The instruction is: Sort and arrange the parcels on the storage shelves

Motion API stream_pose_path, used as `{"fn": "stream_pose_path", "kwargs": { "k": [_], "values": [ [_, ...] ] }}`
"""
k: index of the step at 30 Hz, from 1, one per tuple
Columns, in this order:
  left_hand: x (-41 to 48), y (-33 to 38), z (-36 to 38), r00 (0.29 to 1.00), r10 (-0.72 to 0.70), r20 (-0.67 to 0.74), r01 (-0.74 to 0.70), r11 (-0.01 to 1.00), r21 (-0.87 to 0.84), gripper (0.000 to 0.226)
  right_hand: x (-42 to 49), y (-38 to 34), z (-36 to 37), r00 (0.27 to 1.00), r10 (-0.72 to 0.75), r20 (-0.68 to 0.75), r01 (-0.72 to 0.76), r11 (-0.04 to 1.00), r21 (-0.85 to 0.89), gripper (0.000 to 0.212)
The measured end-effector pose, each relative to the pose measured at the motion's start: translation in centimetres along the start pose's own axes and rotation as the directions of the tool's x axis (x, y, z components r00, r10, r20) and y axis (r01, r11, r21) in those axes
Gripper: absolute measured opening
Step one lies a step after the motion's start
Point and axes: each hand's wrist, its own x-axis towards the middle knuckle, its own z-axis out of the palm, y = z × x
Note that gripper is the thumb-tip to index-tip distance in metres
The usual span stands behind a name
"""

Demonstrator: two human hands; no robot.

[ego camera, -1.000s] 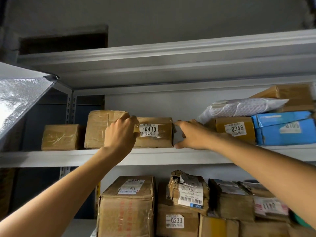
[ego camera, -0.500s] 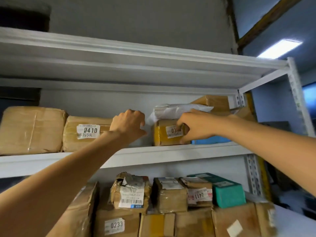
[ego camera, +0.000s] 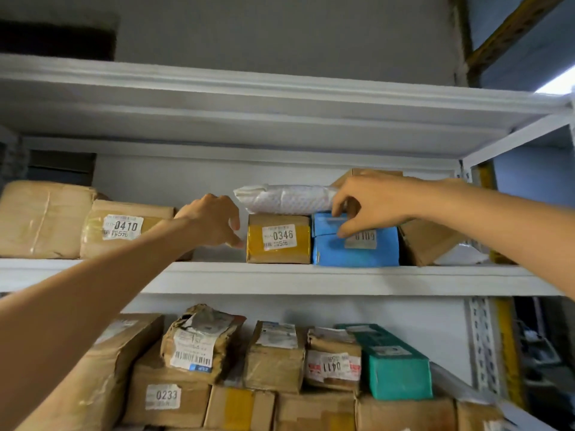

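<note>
Parcel (ego camera: pixel 354 251) of smooth blue card is sitting boxy on the white metal shelf (ego camera: pixel 311 278); the right hand (ego camera: pixel 373 206) is pinching its lid edge, and the left hand (ego camera: pixel 211 219) is hovering with its fingers loosely curled, empty.

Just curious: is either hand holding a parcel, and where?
Right hand pinches the blue box at its top front edge; left hand holds nothing.

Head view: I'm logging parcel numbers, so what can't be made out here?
In the head view:
Blue box label: number blurred, unreadable.
Brown box beside it: top hidden by right hand.
0410 box: right end behind left arm.
Teal box label: too small.
Lowest boxes: cut by bottom edge.
</note>
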Motion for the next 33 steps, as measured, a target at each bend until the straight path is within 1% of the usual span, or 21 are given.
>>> {"fn": "stream_pose_path", "kwargs": {
  "k": [2,5,7,9,10,11,12,13,14,15,16,18,19,21,22,23,26,28,30,31,33],
  "values": [
    [0.0,-0.1,0.3,1.0,-0.029,0.004,0.029,0.999,0.023,0.023,-0.4,1.4,-0.7,0.998,0.01,-0.06,-0.008,0.999,0.036,0.03],
    [0.0,-0.4,0.6,0.998,-0.057,0.007,0.057,0.998,0.036,0.023,-0.5,2.6,-1.2,0.982,0.027,-0.189,-0.003,0.992,0.126,0.023],
    [0.3,-0.6,0.8,0.996,-0.084,0.01,0.084,0.996,0.027,0.025,-0.1,3.1,-1.0,0.969,0.045,-0.245,-0.016,0.993,0.12,0.02],
    [1.1,-0.9,1.0,0.992,-0.125,0.015,0.125,0.992,0.029,0.023,0.4,3.3,-0.4,0.955,0.087,-0.283,-0.059,0.993,0.107,0.02],
    [1.5,-1.0,1.1,0.988,-0.153,0.003,0.153,0.988,0.003,0.02,0.7,3.4,0.1,0.949,0.104,-0.298,-0.08,0.993,0.093,0.022],
    [1.8,-1.0,1.0,0.981,-0.192,-0.024,0.189,0.977,-0.096,0.015,1.1,3.3,0.5,0.944,0.122,-0.308,-0.104,0.992,0.073,0.023],
    [2.1,-0.9,0.7,0.969,-0.245,-0.042,0.224,0.934,-0.278,0.012,1.6,3.4,0.9,0.936,0.14,-0.322,-0.131,0.99,0.048,0.024],
    [2.1,-0.7,0.2,0.947,-0.321,-0.016,0.27,0.821,-0.503,0.015,2.0,3.4,1.3,0.927,0.159,-0.339,-0.162,0.987,0.02,0.024],
    [2.0,-0.4,-0.3,0.923,-0.381,0.056,0.306,0.638,-0.707,0.019,2.4,3.3,1.7,0.917,0.177,-0.358,-0.19,0.982,-0.001,0.025],
    [1.8,-0.3,-0.8,0.907,-0.397,0.143,0.325,0.441,-0.836,0.022,2.7,3.2,2.2,0.908,0.2,-0.37,-0.216,0.976,-0.005,0.029],
    [1.8,-0.2,-1.2,0.9,-0.377,0.217,0.344,0.311,-0.886,0.025,3.1,3.1,2.6,0.9,0.215,-0.38,-0.229,0.973,0.01,0.035],
    [2.1,-0.2,-1.8,0.891,-0.308,0.334,0.394,0.155,-0.906,0.032,3.7,2.7,3.3,0.89,0.241,-0.388,-0.24,0.969,0.053,0.044],
    [2.5,-0.2,-2.0,0.883,-0.286,0.373,0.415,0.1,-0.904,0.037,4.0,2.4,3.6,0.884,0.262,-0.388,-0.247,0.965,0.088,0.046],
    [3.3,0.3,-2.3,0.874,-0.265,0.406,0.421,-0.003,-0.907,0.044,4.6,2.0,4.2,0.856,0.316,-0.409,-0.245,0.945,0.217,0.047],
    [3.6,0.5,-2.3,0.874,-0.262,0.41,0.418,-0.027,-0.908,0.046,4.9,1.7,4.5,0.836,0.355,-0.419,-0.243,0.923,0.297,0.047],
    [3.7,0.8,-2.3,0.874,-0.262,0.408,0.417,-0.026,-0.909,0.049,5.2,1.2,4.6,0.814,0.406,-0.415,-0.254,0.892,0.374,0.047],
    [4.0,1.2,-2.0,0.875,-0.269,0.403,0.419,0.005,-0.908,0.054,6.0,-0.2,4.4,0.769,0.542,-0.339,-0.319,0.785,0.531,0.039],
    [4.0,1.4,-1.9,0.881,-0.276,0.385,0.402,0.008,-0.915,0.054,6.3,-0.8,3.9,0.742,0.623,-0.248,-0.355,0.679,0.643,0.038],
    [3.6,1.8,-2.0,0.882,-0.3,0.363,0.376,-0.015,-0.926,0.049,6.2,-1.2,3.2,0.711,0.687,-0.15,-0.348,0.529,0.774,0.046],
    [3.2,2.0,-2.0,0.883,-0.31,0.354,0.36,-0.037,-0.932,0.045,5.9,-1.5,2.9,0.71,0.696,-0.11,-0.326,0.464,0.824,0.045],
    [2.6,2.0,-2.1,0.881,-0.315,0.353,0.352,-0.061,-0.934,0.034,5.2,-2.0,2.3,0.718,0.694,-0.052,-0.297,0.372,0.879,0.039]
  ]
}}
